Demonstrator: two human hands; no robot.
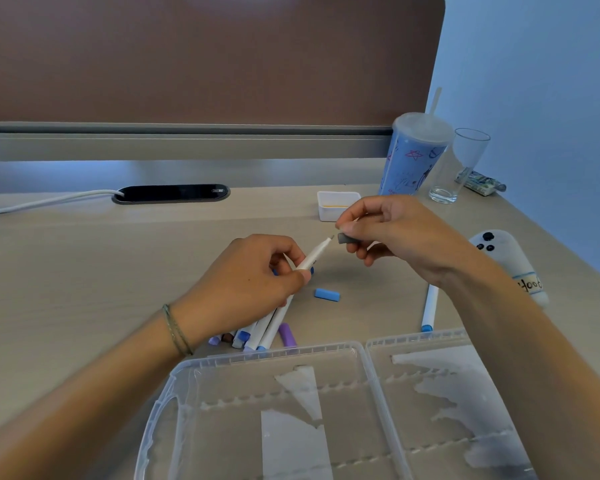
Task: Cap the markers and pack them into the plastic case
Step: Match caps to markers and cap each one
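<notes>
Nearest the viewer, the clear plastic case (278, 410) lies opened flat at the front edge of the desk (84, 271), its two halves side by side and meeting at a hinge ridge; its ribbed trays hold no markers, only pale reflections. Just beyond its far rim lies a bundle of white markers (257, 332) with blue and purple ends, and a loose purple cap (287, 335) touching the bundle's right side. A single white marker (430, 308) with a blue end lies apart to the right, partly under the right forearm, near the case's right half. A loose blue cap (327, 294) sits on bare desk between the two hands.

The left hand (253, 282), a thin bracelet (177, 330) on its wrist, grips an uncapped white marker (313, 256), tip pointing up and right. The right hand (399, 233) pinches a grey cap (347, 238) between thumb and fingers, its open end just short of the marker's tip, not touching.

Left of the hands the desk surface is open. Right, close to the desk's edge, lies a white plush toy (513, 261). Farther back stand a small white tray (336, 204), a blue lidded cup (414, 157), a clear glass (461, 168) and a crumpled wrapper (482, 183). A black cable port (170, 193) with a white cable (45, 201) sits before the brown partition (205, 57).
</notes>
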